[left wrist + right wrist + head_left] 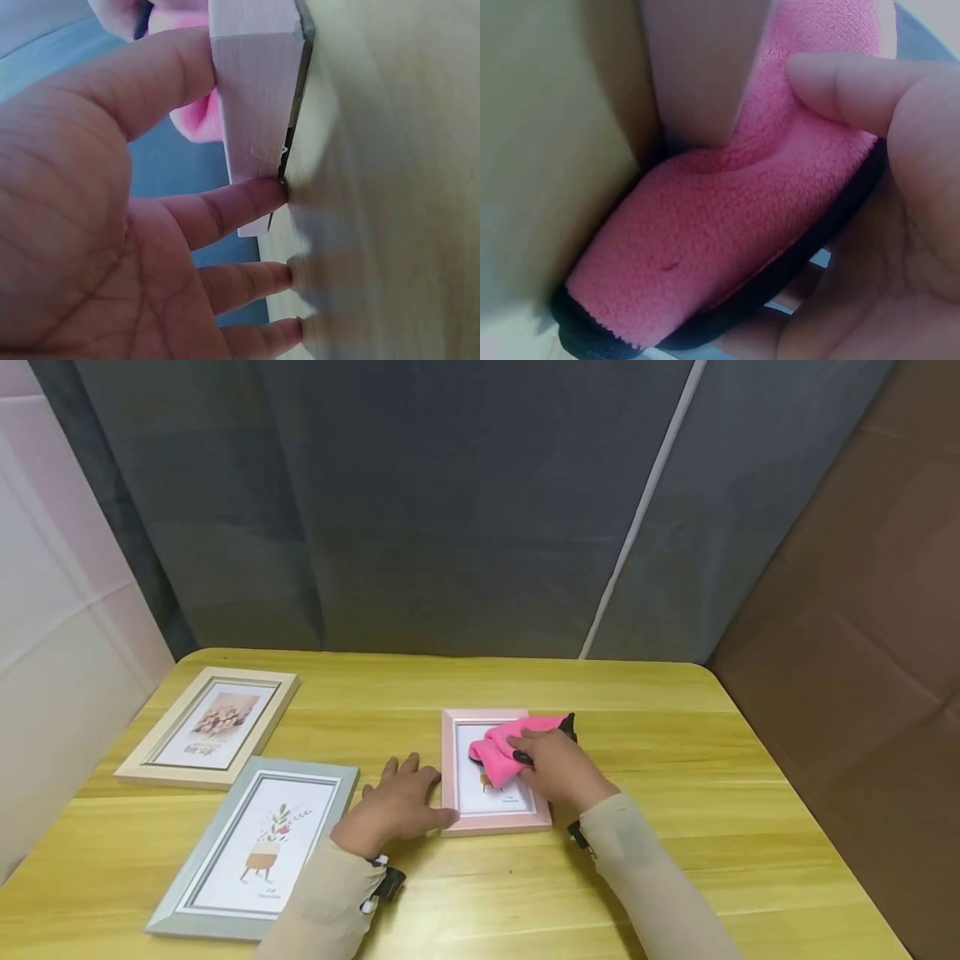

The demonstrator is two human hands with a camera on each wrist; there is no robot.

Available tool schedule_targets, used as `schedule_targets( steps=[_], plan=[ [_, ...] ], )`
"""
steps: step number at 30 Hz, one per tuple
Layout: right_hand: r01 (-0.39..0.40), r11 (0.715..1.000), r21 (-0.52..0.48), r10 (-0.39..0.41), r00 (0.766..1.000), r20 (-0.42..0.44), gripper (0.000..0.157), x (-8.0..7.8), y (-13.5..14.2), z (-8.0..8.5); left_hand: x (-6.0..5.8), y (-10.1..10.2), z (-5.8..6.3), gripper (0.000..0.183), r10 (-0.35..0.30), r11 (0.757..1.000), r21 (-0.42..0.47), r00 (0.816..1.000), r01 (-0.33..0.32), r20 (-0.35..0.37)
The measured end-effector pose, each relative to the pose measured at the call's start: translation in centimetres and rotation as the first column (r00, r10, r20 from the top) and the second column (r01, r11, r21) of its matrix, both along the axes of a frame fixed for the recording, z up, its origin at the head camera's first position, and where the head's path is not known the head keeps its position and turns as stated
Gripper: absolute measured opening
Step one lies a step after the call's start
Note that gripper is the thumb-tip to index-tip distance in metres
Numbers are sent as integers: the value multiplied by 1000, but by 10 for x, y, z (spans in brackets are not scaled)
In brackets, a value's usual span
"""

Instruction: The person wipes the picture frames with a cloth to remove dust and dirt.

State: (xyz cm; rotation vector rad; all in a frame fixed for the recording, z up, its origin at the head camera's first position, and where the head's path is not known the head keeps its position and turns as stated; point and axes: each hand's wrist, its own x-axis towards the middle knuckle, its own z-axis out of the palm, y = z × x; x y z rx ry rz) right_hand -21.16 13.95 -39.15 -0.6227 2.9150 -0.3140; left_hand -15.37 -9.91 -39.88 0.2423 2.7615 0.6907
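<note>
A pink picture frame (pixel 497 827) lies flat on the table, its print showing a plant in a pot. My right hand (pixel 564 768) holds a bunched pink cleaning cloth (pixel 504 747) with black edging against the frame's upper right part, covering much of the print. In the right wrist view the thumb presses on the fluffy cloth (pixel 705 225), which hangs past the frame's side. My left hand (pixel 397 806) is at the frame's left side, fingers spread. Its thumb touches the frame's lower left corner; in the left wrist view the index finger rests along the side wall (pixel 259 97), other fingertips on the table.
To the left lie a grey-green picture frame (pixel 171 917) with a plant print and, behind it, a cream picture frame (pixel 277 710). The wooden table (pixel 720 860) extends right and forward. A dark curtain (pixel 450 527) stands behind it, with a brown panel (pixel 862 610) at right.
</note>
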Motion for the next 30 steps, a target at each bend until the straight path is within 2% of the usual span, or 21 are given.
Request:
schedule_targets(
  steps=[9,13,16,18,21,26,30],
  plan=[
    [-140,990,-6,139,989,-42,51,48,18,3,3,-1,-4,68,27,999,25,1000,-28,10],
    [-177,984,-18,176,982,-61,50,63,25,3,3,0,-4,66,25,999,25,1000,-26,7],
    [-177,984,-22,175,982,-74,50,67,27,2,3,1,-3,65,24,999,27,1000,-24,6],
    [-158,987,-28,156,985,-74,50,64,26,0,3,1,-3,65,19,999,29,1000,-19,9],
    [-114,993,-14,113,992,-59,51,49,19,-2,3,2,-2,65,13,1000,24,1000,-13,13],
    [-25,999,24,26,999,-25,50,10,5,-4,3,2,-1,65,9,1000,12,1000,-10,17],
    [7,999,53,-5,999,-44,49,-20,-4,-5,3,2,-1,65,11,1000,7,1000,-11,18]
  ],
)
